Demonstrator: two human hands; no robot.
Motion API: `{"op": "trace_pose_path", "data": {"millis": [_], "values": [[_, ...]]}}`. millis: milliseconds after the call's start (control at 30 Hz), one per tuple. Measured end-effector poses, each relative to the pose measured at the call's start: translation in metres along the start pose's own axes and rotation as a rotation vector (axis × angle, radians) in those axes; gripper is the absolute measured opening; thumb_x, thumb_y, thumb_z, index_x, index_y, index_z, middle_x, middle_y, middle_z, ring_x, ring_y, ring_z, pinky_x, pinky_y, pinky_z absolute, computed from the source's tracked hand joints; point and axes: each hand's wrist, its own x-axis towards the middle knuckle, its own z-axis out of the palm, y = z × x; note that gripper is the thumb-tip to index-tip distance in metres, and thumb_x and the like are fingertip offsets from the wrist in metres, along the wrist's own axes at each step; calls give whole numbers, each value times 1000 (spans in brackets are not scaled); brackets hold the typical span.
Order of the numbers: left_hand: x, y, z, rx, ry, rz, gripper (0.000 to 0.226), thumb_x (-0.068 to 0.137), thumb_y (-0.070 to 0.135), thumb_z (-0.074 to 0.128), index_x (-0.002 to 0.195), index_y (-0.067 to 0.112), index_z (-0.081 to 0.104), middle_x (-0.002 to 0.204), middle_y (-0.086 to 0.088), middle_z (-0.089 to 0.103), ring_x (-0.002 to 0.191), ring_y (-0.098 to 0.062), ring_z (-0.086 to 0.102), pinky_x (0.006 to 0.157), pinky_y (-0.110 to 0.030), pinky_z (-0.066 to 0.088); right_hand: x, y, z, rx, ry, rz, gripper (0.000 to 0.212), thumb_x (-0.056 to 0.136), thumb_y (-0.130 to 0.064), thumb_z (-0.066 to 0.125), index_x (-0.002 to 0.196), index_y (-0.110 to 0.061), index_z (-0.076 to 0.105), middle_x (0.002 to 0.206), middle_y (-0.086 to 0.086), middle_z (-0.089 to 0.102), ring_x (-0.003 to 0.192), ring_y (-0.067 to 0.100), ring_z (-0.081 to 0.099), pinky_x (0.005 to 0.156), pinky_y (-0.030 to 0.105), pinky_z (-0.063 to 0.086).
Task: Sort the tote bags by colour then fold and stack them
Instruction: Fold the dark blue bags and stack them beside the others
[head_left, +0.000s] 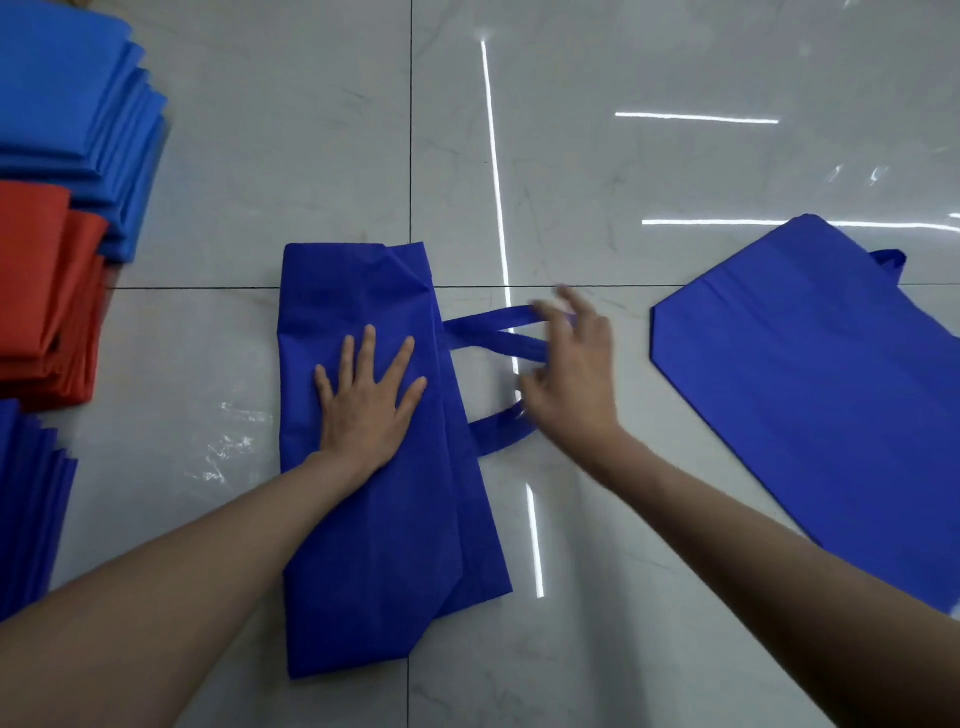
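Dk-blue tote bag (374, 545) lies flat on tiled floor (260, 156), centre of view, folded lengthwise into a narrow strip, nothing seen inside. Its two handles (493, 343) stick out to the right side. Left hand (369, 410) lies flat on the bag's upper half, fingers straight & spread, pressing. Right hand (576, 379) is just beside the bag, over the handle loops, blurred; can't tell if it grips them. Second dk-blue bag (831, 389) lies flat, well apart at right. At left edge: lt-blue stack (67, 104), red stack (41, 291) below it, dk-blue stack (26, 499) nearest.
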Motion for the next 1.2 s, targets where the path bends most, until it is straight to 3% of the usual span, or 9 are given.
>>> {"op": "trace_pose_path", "data": {"millis": [67,167,367,500,767,900,1033,1100,1200], "values": [[1,1,-2,24,9,-6,60,94,59,16,148,40,-1,158,-2,-9,145,-25,-7,114,-53,4,-18,-18,12,-102,-201,-310,51,79,-21,39,128,-14,54,139,10,47,127,28,42,110,47,26],[3,-3,-9,48,30,24,66,88,68,9,148,41,7,159,-2,2,143,-25,8,111,-48,14,-31,-19,33,-132,-490,-210,46,98,-39,38,140,-21,42,147,1,40,136,20,32,114,38,18],[-5,-52,-24,5,3,298,97,64,90,-3,146,39,5,158,5,9,143,-19,11,114,-38,5,-35,-13,49,-137,-429,-143,46,96,-38,48,139,-22,42,144,-4,40,131,19,34,108,36,27],[-23,-62,-10,58,-42,186,97,57,92,-6,140,42,-11,158,4,-9,145,-17,-11,114,-44,-8,-28,-30,58,-69,-364,10,40,95,-20,48,135,-21,43,137,-2,43,121,20,41,100,36,34],[-26,-38,6,61,28,143,79,73,76,-1,143,40,-9,158,-2,-8,145,-22,-10,113,-51,-6,-30,-35,59,-170,-318,-86,42,88,-10,54,129,-11,48,136,10,44,115,26,47,90,36,47],[-29,-45,4,-49,54,241,80,82,71,2,148,28,10,158,0,8,146,-19,2,115,-44,-1,-15,-34,67,-281,-389,-386,51,97,-29,33,144,-11,37,154,11,28,140,29,29,113,41,19],[-14,-57,-8,-99,188,263,59,92,39,21,136,11,48,146,-5,41,132,-21,42,106,-36,27,3,-19,77,-395,-558,-271,66,94,-55,3,152,-24,2,160,-2,-3,147,17,-5,119,41,-1],[4,-66,-14,5,171,308,56,93,38,21,137,16,46,148,-5,39,133,-24,41,105,-41,31,2,-14,82,-397,-549,-267,71,88,-57,-4,152,-26,1,160,-3,-2,147,16,-5,116,37,-6],[39,-78,-21,104,87,321,68,86,56,2,148,32,15,158,3,9,145,-20,8,115,-43,7,1,-13,84,-372,-547,-272,70,89,-56,-1,151,-26,3,160,-3,-1,147,16,-3,114,34,-8]]}}
